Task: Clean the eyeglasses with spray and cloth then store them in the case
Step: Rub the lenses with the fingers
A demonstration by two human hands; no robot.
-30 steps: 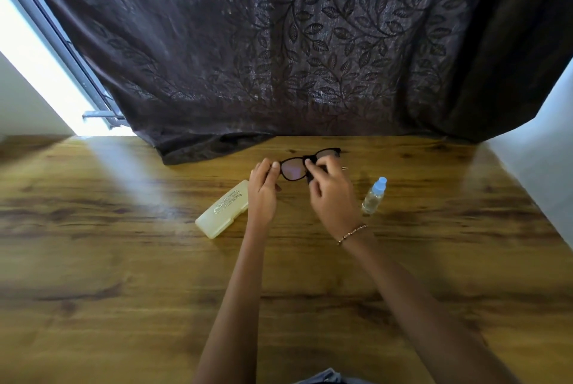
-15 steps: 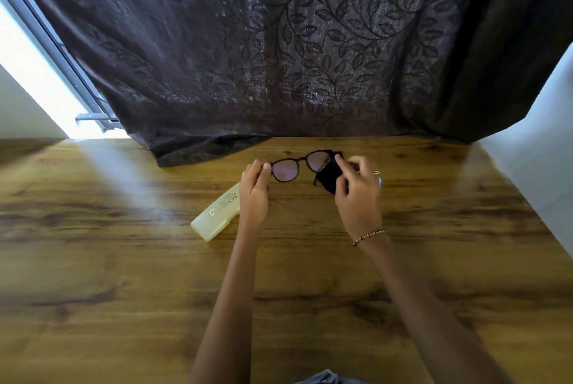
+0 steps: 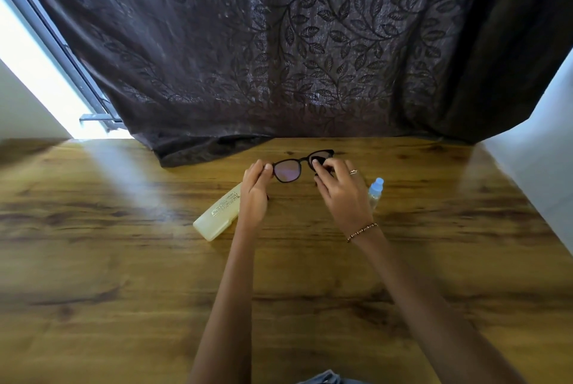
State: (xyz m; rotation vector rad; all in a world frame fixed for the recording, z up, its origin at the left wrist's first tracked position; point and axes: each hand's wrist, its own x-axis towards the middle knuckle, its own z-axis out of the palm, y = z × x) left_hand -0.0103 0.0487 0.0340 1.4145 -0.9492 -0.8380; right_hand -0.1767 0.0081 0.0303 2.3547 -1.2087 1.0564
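- Dark cloth back over the lens farther from the case, having slid off toward the frame end half a second ago. Judged one more wiping stroke, with storing not yet begun.
- Eyeglasses held just beyond the case's far end.
- Left hand pinching the frame end nearest the case; right hand curled, pinching the cloth onto the lens.
- Thin black rounded frame, glossy tinted lenses; soft limp cloth; pale yellow oblong case, lid closed; small clear spray bottle with blue cap, well apart from the case.

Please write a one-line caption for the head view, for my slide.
Left hand holds glasses, right hand presses dark cloth on one lens.
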